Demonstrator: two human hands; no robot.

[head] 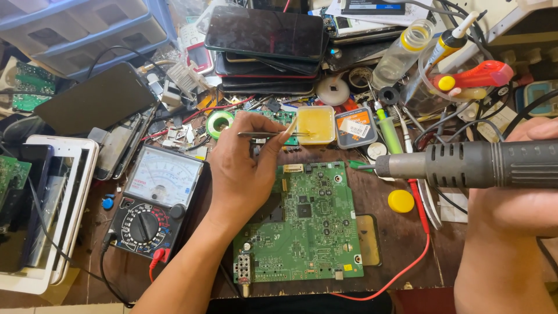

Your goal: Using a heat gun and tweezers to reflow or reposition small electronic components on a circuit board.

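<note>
The desk (407, 256) is brown wood, crowded along the upper half of the frame and barer at the bottom. At centre bottom lies the green circuit board (305, 224), flat, with its chips and connectors facing up; no part looks lifted from it, and nothing touches it, so whatever heating or picking it is due appears not yet begun.

The right hand (514, 197), at the right edge, wraps closed around the dark hot-air handle (465, 164), held level with its metal nozzle pointing left, above and to the right of the board, not over it. The left hand (244, 168), at centre, pinches slim tweezers (270, 135) between thumb and forefinger; their tips reach into the small yellow tub of paste (315, 124) just above the board. So far the work seems to stand at taking up flux.

Left of the board sits an analogue multimeter (157, 200) with a dial and a black rotary knob, its red lead (418, 250) looping along the desk under the nozzle. A stack of dark phones (264, 35) fills the upper middle. A white tray (58, 209) stands at far left. A clear bottle (407, 52) and red-handled tool (474, 75) crowd the upper right. A yellow cap (401, 200) lies just right of the board.
</note>
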